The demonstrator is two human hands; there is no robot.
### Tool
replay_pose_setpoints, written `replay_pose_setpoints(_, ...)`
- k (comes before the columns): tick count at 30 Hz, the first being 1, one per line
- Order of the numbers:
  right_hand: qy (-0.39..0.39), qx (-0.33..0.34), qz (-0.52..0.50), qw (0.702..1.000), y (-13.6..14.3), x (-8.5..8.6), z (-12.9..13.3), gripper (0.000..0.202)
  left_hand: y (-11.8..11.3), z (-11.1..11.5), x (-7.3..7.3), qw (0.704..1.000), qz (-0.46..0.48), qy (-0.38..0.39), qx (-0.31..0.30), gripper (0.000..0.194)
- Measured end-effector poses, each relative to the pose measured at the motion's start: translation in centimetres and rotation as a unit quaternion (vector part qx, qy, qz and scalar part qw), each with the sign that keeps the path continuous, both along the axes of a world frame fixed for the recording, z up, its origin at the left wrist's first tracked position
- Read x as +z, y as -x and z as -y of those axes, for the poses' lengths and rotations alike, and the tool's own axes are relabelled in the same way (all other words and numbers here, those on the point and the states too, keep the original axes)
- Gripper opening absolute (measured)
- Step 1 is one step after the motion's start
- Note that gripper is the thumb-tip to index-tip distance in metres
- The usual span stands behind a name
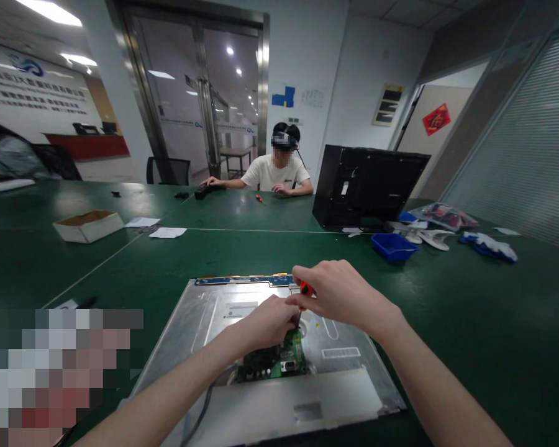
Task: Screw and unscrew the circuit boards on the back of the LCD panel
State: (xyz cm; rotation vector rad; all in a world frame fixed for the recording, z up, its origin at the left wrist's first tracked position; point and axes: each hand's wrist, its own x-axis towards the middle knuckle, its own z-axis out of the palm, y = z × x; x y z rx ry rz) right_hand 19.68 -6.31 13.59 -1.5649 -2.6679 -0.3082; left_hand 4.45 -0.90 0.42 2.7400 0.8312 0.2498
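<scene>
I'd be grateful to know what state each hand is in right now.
Left hand: curled over the board; its grip can't be told.
Right hand: closed on the screwdriver.

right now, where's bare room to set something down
Bare table: between panel and papers; between panel and box; right of your right arm, nearer than tray and gloves. Crowded: around monitor, tray and gloves; over the board, with left hand and right hand.

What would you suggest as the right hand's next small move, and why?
Probably a gentle turn of the red screwdriver: the right hand grips its handle, its shaft points down towards the green circuit board, and the left hand is close by.
</scene>
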Motion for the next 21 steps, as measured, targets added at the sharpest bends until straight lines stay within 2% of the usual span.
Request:
replay_pose_setpoints(5,0.018,0.019,-0.021,0.999,-0.4,0.04,0.02,0.011,-0.07,0.19,0.9,1.0,-0.013,0.006,-0.007,0.014)
replay_pose_setpoints(9,0.031,0.04,-0.042,0.998,-0.66,0.17,0.17,0.015,-0.05,0.12,0.82,1.0,-0.001,0.009,-0.017,0.016)
replay_pose_setpoints(13,-0.002,0.004,-0.018,1.0,-0.24,0.0,0.01,0.028,-0.07,0.04,0.41,1.0,-0.009,0.003,0.001,0.014)
replay_pose_setpoints(15,-0.005,-0.005,-0.008,1.0,-0.15,-0.1,-0.05,0.025,-0.1,0.03,0.37,1.0,-0.015,0.001,0.005,0.013)
replay_pose_setpoints(18,0.013,0.018,-0.021,1.0,-0.43,-0.06,0.04,0.012,-0.1,0.05,0.43,1.0,-0.004,0.004,-0.004,0.015)
replay_pose_setpoints(21,0.038,0.045,-0.04,0.997,-0.78,0.12,0.16,0.017,-0.04,0.07,0.39,1.0,0.005,0.011,-0.007,0.016)
